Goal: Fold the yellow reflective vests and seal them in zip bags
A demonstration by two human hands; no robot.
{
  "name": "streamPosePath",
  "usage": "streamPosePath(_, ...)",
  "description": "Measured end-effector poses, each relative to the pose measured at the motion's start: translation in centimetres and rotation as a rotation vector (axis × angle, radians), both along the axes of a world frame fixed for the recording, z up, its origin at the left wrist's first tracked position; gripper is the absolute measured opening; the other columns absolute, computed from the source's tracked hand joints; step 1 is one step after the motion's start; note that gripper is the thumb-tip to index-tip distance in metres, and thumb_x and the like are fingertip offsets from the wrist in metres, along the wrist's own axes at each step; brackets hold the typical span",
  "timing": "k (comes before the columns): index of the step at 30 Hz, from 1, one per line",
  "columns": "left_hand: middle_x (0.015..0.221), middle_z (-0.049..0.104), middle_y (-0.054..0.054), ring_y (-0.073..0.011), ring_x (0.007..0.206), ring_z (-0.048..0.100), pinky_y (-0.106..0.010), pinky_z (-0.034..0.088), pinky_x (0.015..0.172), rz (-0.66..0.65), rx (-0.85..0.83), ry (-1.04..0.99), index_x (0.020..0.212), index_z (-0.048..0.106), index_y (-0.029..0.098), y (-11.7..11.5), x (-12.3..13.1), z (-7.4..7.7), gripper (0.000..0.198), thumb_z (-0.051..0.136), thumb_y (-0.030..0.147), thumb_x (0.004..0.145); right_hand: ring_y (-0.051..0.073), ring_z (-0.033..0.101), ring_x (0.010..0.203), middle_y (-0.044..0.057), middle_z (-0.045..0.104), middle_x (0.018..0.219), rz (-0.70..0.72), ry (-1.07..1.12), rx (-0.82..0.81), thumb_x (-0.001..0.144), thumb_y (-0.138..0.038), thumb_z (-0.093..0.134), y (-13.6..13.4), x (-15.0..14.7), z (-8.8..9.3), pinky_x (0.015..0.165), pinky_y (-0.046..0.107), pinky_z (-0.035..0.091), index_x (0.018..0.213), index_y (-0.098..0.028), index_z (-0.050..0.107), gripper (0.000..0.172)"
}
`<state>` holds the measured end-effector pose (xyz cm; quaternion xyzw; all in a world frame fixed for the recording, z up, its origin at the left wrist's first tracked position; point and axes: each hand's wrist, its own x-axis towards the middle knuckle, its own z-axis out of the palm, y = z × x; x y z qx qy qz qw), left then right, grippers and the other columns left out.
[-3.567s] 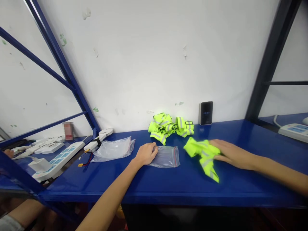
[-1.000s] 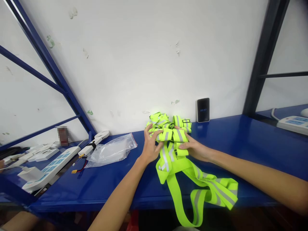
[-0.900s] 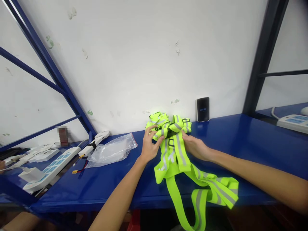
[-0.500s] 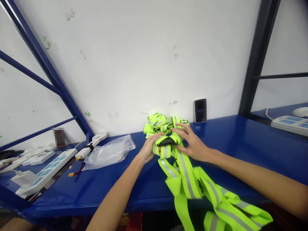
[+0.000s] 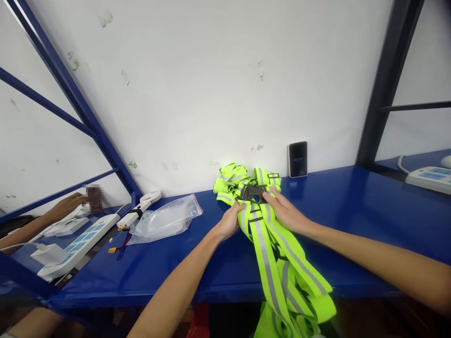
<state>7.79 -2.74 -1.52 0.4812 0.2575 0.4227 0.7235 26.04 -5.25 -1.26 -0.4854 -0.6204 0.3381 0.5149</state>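
Both hands sit at the black buckle (image 5: 252, 192) of the neon strap harness (image 5: 269, 244): your left hand (image 5: 230, 224) has a pinch grip on a strap edge, your right hand (image 5: 287, 213) presses flat, fingers uncurled. The harness lies on the desk (image 5: 352, 211), tails hanging off the front. Hold the straps flat and untwisted near the buckle.

I get a bright, even feed. Soft white light from above and in front washes the wall (image 5: 211, 94) and leaves no hard shadows, only a faint dark smudge under the neon straps (image 5: 268, 244). The glossy blue shelf (image 5: 352, 206) carries a pale sheen and a dim reflection of the dark screen (image 5: 298, 159). The straps glow near overexposure, though I can still read their grey bands. Wide-angle bending tilts the frame posts at upper left (image 5: 70, 94) and upper right (image 5: 387, 80). The bottom edge is murky, and a small patch (image 5: 93, 197) at mid left is pixelated.
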Motion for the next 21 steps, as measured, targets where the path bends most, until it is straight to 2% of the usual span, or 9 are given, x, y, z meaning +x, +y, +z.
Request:
streamPosePath(4,0.114,0.069,-0.01,-0.0277,0.114,0.061,-0.039,0.042,0.104,0.087,-0.018,-0.056,0.108,0.062,0.013,0.0,-0.1,0.4,0.035,0.057,0.021,0.074,0.032,0.039,0.137,0.006,0.055,0.139,0.199,0.003,-0.134,0.079,-0.035,0.062,-0.7,0.2,0.8,0.111,0.043,0.035,0.139,-0.023,0.044,0.064)
streamPosePath(7,0.111,0.07,-0.009,-0.0277,0.111,0.063,-0.039,0.044,0.101,0.112,-0.01,-0.068,0.107,0.061,0.014,-0.1,-0.4,0.8,0.035,0.056,0.025,0.075,0.03,0.042,0.135,0.005,0.053,0.141,0.296,0.033,-0.127,0.074,-0.02,0.058,-0.9,0.2,1.0,0.11,0.044,0.036,0.141,-0.023,0.041,0.07)
streamPosePath(10,0.108,0.071,-0.01,-0.0288,0.107,0.064,-0.04,0.046,0.097,0.095,-0.009,-0.079,0.109,0.06,0.014,-0.2,-0.5,1.2,0.038,0.054,0.031,0.075,0.029,0.052,0.125,0.005,0.059,0.133,0.324,0.09,-0.083,0.076,-0.018,0.056,-0.5,0.0,0.8,0.104,0.045,0.043,0.137,-0.023,0.045,0.063)
streamPosePath(13,0.106,0.07,-0.01,-0.03,0.105,0.064,-0.042,0.048,0.094,0.085,-0.007,-0.117,0.11,0.059,0.014,-0.4,-0.8,1.9,0.043,0.049,0.033,0.072,0.029,0.058,0.116,0.006,0.066,0.12,0.308,0.132,0.002,0.079,-0.022,0.057,0.0,-0.2,0.7,0.098,0.045,0.047,0.126,-0.02,0.055,0.047)
streamPosePath(16,0.103,0.069,-0.007,-0.0268,0.102,0.064,-0.039,0.049,0.09,0.103,0.031,-0.09,0.108,0.058,0.017,-0.3,-1.2,2.3,0.042,0.049,0.031,0.069,0.029,0.061,0.11,0.007,0.07,0.11,0.242,0.118,0.091,0.081,-0.029,0.06,0.6,-0.1,0.7,0.092,0.043,0.05,0.113,-0.018,0.062,0.034)
streamPosePath(21,0.082,0.065,0.0,-0.0151,0.075,0.062,-0.024,0.048,0.064,0.182,0.125,0.218,0.085,0.056,0.018,0.2,-1.3,1.9,0.017,0.062,0.029,0.073,0.027,0.061,0.103,0.007,0.068,0.109,0.051,0.044,0.263,0.084,-0.037,0.059,0.9,0.8,0.9,0.089,0.039,0.048,0.106,-0.019,0.062,0.029)
